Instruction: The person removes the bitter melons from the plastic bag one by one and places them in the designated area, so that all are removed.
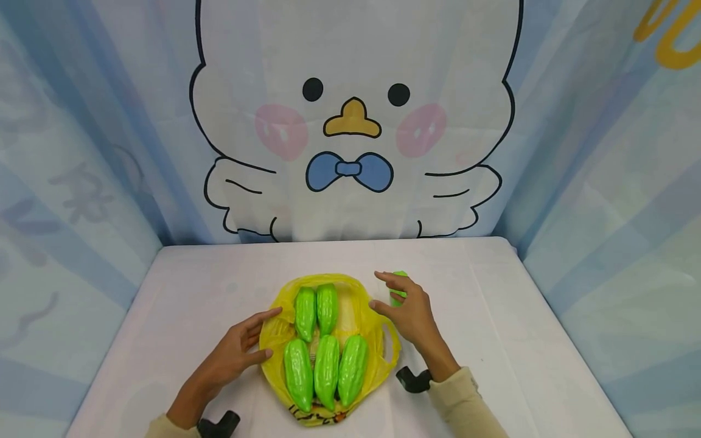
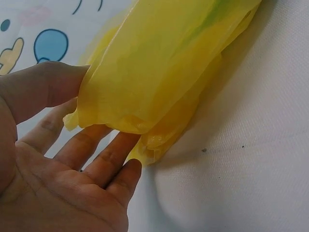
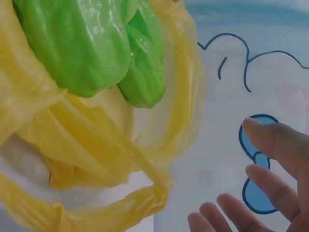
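A yellow plastic bag (image 1: 378,365) lies spread on the white table, with several glossy green ridged gourd-like vegetables (image 1: 299,374) in it, two behind and three in front. At its left edge rests my left hand (image 1: 232,350), thumb and fingers spread apart. In the left wrist view, the thumb touches the yellow film and the other fingers (image 2: 113,157) reach behind its lower edge. My right hand (image 1: 408,307) hovers by the bag's right side, fingers loosely bent, holding nothing. Partly hidden behind that hand is another bright green thing (image 1: 400,274).
A looped bag handle (image 1: 395,344) sticks out to the right. Black camera mounts (image 1: 414,380) sit at both wrists. The white table (image 1: 515,340) is enclosed by printed curtains (image 1: 619,213) at the back and both sides.
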Demonstrator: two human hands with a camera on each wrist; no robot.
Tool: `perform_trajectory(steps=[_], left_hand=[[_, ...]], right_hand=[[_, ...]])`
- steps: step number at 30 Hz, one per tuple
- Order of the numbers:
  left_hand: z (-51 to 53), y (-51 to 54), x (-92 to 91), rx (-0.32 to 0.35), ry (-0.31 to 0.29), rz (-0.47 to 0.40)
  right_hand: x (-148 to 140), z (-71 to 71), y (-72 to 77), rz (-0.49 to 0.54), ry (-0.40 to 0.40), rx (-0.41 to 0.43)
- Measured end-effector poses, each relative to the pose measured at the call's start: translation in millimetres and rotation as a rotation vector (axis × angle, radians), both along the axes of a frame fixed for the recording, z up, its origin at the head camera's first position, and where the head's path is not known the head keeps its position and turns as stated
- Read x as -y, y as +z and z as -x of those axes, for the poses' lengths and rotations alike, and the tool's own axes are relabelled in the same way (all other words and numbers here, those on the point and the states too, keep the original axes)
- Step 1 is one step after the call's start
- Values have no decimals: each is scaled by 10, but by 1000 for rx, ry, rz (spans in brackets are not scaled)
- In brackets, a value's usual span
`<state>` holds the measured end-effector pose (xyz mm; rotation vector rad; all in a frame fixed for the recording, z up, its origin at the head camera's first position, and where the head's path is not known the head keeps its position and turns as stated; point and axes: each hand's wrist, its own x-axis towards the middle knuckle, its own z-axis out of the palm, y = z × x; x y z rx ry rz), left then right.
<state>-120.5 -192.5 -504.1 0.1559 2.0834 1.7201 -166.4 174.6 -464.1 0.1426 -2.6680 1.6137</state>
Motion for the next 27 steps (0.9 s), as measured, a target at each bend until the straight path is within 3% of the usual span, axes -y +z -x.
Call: perform_trajectory(steps=[8, 27], left_hand=[[-9, -11, 3, -12, 1, -4], [-10, -37, 19, -16, 13, -11]], right_hand=[[123, -17, 31, 14, 33, -10], [390, -56, -62, 7, 136, 17]])
